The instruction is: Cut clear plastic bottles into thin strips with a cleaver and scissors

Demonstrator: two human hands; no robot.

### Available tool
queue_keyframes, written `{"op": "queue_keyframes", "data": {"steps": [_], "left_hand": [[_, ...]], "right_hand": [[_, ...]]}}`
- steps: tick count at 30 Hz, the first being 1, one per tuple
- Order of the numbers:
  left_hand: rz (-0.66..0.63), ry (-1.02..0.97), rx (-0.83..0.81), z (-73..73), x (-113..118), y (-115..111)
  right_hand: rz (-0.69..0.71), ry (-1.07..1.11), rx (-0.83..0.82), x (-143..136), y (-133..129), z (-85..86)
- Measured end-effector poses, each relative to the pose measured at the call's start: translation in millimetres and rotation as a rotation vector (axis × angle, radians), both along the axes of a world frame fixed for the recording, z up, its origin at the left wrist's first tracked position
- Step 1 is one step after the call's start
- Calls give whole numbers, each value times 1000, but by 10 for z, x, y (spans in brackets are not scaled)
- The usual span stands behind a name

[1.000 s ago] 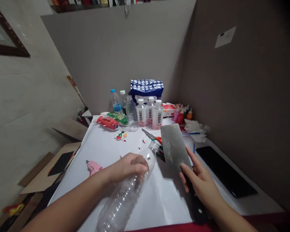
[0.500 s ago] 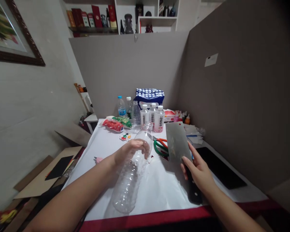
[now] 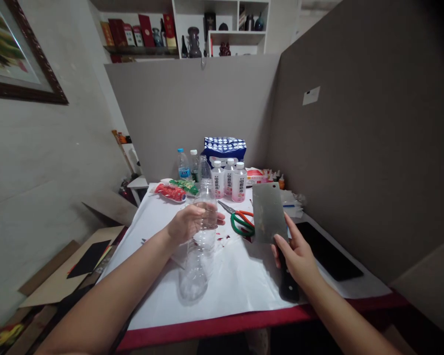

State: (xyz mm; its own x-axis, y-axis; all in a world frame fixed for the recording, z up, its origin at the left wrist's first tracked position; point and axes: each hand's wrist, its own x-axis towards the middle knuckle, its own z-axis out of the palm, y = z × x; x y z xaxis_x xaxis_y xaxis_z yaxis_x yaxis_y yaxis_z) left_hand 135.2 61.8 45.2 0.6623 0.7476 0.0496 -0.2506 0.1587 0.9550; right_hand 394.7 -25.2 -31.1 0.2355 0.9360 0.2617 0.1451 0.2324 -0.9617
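Cardboard (image 3: 52, 286) lies at the lower left of the frame, a black sheet (image 3: 89, 259) on top of it. Left of centre, a red packet (image 3: 170, 191) and a green packet (image 3: 186, 185) lie touching on the white-covered table (image 3: 240, 281). Just below the middle, the left hand (image 3: 192, 222) is wrapped around the upper part of a clear bottle (image 3: 198, 276), fingers showing past its right side; the bottle stands nearly upright, leaning slightly. Whether its base touches the table I cannot tell. Near the centre, scissors (image 3: 234, 212) lie in front of three white-capped bottles (image 3: 228, 180). Right of centre, a cleaver (image 3: 268, 212) points upward, clamped near its handle by the right hand (image 3: 294, 249), thumb against the blade. Farther right lies a flat black slab (image 3: 329, 251).
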Motion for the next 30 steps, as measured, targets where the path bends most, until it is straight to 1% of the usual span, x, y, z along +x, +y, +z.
{"op": "queue_keyframes", "data": {"steps": [3,6,8,11,14,16,20,24,27,30], "left_hand": [[-20,-3,3,43,-35,4],[-11,-1,20,99,-83,2],[30,11,22,137,-120,10],[146,7,6,195,-169,42],[274,-17,-63,258,-189,75],[326,-25,-116,299,-185,86],[376,-36,-204,354,-167,87],[372,-69,-191,381,-197,99],[391,-95,-154,399,-253,124],[401,-125,-138,413,-313,152]], "right_hand": [[32,93,-15,15,3,-20],[39,111,-19,22,11,-33],[34,118,-25,16,10,-25],[20,119,-41,9,-4,-10],[19,102,-62,32,-18,-33],[15,96,-58,61,-15,-76],[-1,115,-29,95,11,-154],[5,110,-69,73,18,-138],[66,112,-108,69,10,-86],[200,111,-232,119,5,-23]]}}
